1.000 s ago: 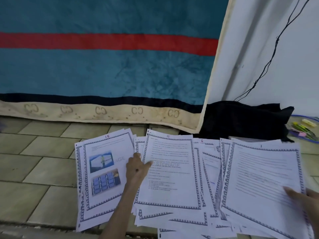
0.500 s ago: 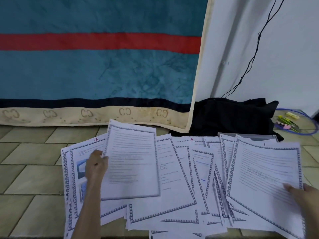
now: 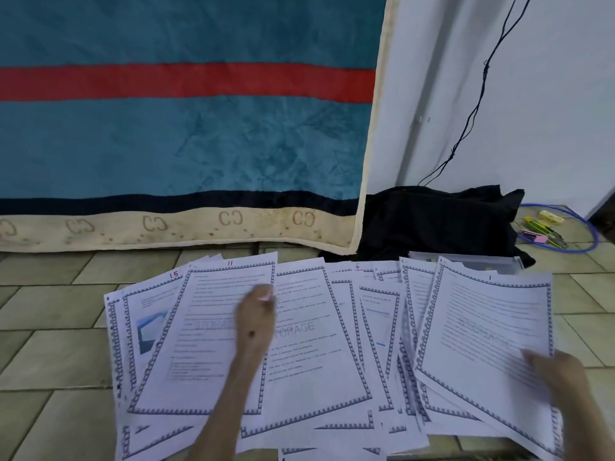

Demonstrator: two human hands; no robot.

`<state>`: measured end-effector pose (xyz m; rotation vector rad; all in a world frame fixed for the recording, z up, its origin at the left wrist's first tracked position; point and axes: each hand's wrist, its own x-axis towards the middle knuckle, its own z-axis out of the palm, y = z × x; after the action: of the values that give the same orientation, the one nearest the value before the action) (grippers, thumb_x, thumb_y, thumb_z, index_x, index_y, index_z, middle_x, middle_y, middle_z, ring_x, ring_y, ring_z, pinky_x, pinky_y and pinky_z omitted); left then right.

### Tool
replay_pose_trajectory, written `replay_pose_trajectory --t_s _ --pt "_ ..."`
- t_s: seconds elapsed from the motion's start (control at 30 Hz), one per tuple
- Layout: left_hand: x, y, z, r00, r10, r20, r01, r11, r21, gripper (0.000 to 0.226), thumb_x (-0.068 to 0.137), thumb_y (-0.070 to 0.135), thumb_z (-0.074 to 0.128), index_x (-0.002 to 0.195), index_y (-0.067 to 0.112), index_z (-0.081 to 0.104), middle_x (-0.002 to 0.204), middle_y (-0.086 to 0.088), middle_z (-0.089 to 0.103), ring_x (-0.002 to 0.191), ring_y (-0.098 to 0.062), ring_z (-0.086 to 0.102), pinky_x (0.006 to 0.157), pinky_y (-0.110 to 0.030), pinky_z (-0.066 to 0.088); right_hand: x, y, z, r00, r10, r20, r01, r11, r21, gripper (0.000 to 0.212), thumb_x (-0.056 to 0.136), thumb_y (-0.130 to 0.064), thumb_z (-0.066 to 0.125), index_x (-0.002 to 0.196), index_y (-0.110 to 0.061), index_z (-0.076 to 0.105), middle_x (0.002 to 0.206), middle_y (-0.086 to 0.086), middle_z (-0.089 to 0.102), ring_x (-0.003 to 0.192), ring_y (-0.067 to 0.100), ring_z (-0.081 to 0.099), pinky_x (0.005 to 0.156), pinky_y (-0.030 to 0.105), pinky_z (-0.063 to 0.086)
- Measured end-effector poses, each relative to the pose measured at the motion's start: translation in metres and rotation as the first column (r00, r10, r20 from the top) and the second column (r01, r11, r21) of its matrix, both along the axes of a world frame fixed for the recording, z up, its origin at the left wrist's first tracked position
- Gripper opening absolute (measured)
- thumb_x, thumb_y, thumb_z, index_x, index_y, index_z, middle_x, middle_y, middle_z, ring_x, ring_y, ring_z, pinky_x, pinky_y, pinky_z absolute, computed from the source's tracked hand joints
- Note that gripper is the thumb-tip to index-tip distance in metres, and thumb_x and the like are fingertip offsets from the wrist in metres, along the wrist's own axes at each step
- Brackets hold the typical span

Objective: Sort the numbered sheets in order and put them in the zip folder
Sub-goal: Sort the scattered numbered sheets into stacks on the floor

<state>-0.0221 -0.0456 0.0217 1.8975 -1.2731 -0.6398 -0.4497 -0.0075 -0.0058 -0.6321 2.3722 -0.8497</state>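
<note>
Since the earlier frame, sheet 11 [image 3: 199, 331] lies flat again over sheet 15 [image 3: 146, 327], left hand [image 3: 256, 314] pinching its right edge. Right hand [image 3: 555, 371] holds sheet 1 [image 3: 482, 327]. Numbered sheets fan across the tiled floor [image 3: 50, 344]; too overlapped to count. One zip folder [image 3: 482, 262] lies behind them, near one teal blanket [image 3: 183, 128].

I see bordered numbered sheets [image 3: 309, 344] fanned flat and overlapping across the tiled floor; sheet 11 [image 3: 199, 327] overlaps sheet 15 [image 3: 146, 314]; a clear zip folder [image 3: 482, 262] lies behind sheet 1 [image 3: 482, 334].
</note>
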Motion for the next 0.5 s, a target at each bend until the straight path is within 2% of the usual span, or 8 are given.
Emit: replay_pose_trajectory --t_s 0.07,0.13,0.2,0.3,0.37,0.4,0.47,0.5 --pt "-0.053 -0.001 0.007 0.923 -0.181 -0.34 0.247 0.956 0.159 0.018 0.09 0.008 0.057 0.106 0.004 0.065 0.095 -0.006 0.068 0.076 -0.018 0.067 0.073 -0.027 0.055 0.001 0.001 0.005 1.0 -0.016 0.009 0.016 1.0 0.01 0.028 0.089 -0.013 0.061 0.101 0.012 0.056 0.092 0.026 0.056 0.083 0.04 0.055 0.073 0.045 0.046" --pt "-0.099 -0.002 0.008 0.833 -0.273 -0.48 0.455 0.833 0.316 0.019 0.092 0.016 0.058 0.103 0.003 0.065 0.088 -0.003 0.067 0.063 -0.012 0.065 0.063 -0.02 0.056 -0.009 0.002 -0.003 0.998 -0.043 0.042 0.044 0.999 -0.009 0.035 0.09 -0.012 0.06 0.109 0.017 0.053 0.092 0.025 0.053 0.082 0.038 0.052 0.07 0.043 0.045" --pt "-0.132 -0.001 0.005 0.815 -0.412 -0.407 0.561 0.738 0.376 0.018 0.093 0.027 0.056 0.087 0.012 0.063 0.076 0.001 0.063 0.059 -0.008 0.063 0.061 -0.017 0.054 -0.007 0.007 0.002 0.995 -0.017 0.095 0.02 0.999 -0.033 0.036 0.09 -0.01 0.059 0.111 0.018 0.052 0.093 0.023 0.051 0.082 0.035 0.05 0.069 0.04 0.044" --pt "-0.16 -0.003 -0.003 0.812 -0.468 -0.348 0.581 0.702 0.412 0.024 0.092 0.023 0.057 0.069 0.016 0.058 0.07 -0.002 0.061 0.062 -0.013 0.065 0.07 -0.023 0.057 -0.007 0.009 0.006 0.983 -0.036 0.178 0.051 0.996 -0.079 0.03 0.09 -0.008 0.059 0.107 0.015 0.053 0.096 0.023 0.052 0.086 0.034 0.051 0.08 0.044 0.043" --pt "-0.172 -0.005 -0.007 0.784 -0.436 -0.442 0.609 0.679 0.41 0.023 0.089 0.025 0.061 0.068 0.016 0.059 0.07 -0.005 0.063 0.072 -0.022 0.07 0.077 -0.034 0.059 -0.007 0.01 0.008 0.973 -0.047 0.225 0.067 0.994 -0.084 0.024 0.089 -0.009 0.061 0.098 0.013 0.055 0.1 0.025 0.056 0.089 0.036 0.054 0.088 0.047 0.046" --pt "-0.176 -0.006 -0.008 0.775 -0.422 -0.47 0.613 0.683 0.397 0.025 0.088 0.029 0.063 0.067 0.016 0.057 0.067 -0.005 0.061 0.069 -0.023 0.068 0.076 -0.034 0.059 -0.009 0.01 0.007 0.967 -0.039 0.252 0.065 0.993 -0.098 0.021 0.089 -0.01 0.062 0.089 0.01 0.056 0.103 0.026 0.059 0.09 0.038 0.057 0.092 0.05 0.047" --pt "-0.183 -0.007 -0.01 0.784 -0.463 -0.413 0.61 0.696 0.379 0.024 0.086 0.032 0.065 0.069 0.017 0.055 0.064 0.001 0.057 0.062 -0.014 0.058 0.069 -0.023 0.054 -0.016 0.012 0.003 0.952 -0.026 0.306 0.06 0.993 -0.102 0.019 0.088 -0.013 0.063 0.081 0.004 0.057 0.108 0.028 0.062 0.094 0.04 0.06 0.094 0.054 0.047" --pt "-0.185 -0.006 -0.01 0.793 -0.478 -0.379 0.602 0.71 0.365 0.018 0.085 0.031 0.066 0.077 0.016 0.061 0.07 0.003 0.059 0.066 -0.012 0.057 0.068 -0.02 0.05 -0.018 0.013 0.003 0.942 -0.018 0.334 0.056 0.993 -0.104 0.019 0.088 -0.013 0.063 0.086 0.005 0.058 0.108 0.027 0.062 0.093 0.04 0.061 0.091 0.054 0.049"
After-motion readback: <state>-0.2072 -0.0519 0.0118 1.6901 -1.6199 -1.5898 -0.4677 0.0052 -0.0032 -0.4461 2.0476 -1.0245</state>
